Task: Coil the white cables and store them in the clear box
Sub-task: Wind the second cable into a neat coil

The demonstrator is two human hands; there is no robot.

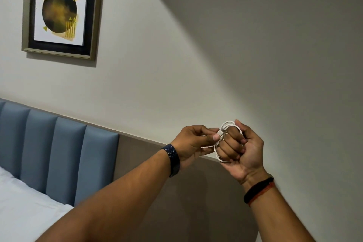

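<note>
A thin white cable (225,124) is wound in several loops around the fingers of my right hand (241,149), which is closed into a fist with the loops held in it. Just left of it, my left hand (193,142) pinches the cable's white plug end between thumb and fingers, touching the coil. Both hands are raised in front of the wall. The clear box is not in view.
A blue padded headboard (59,155) and white bedding (23,210) lie at the lower left. A framed picture (60,12) hangs on the grey wall at the upper left. A brown wall panel (176,202) runs below my hands.
</note>
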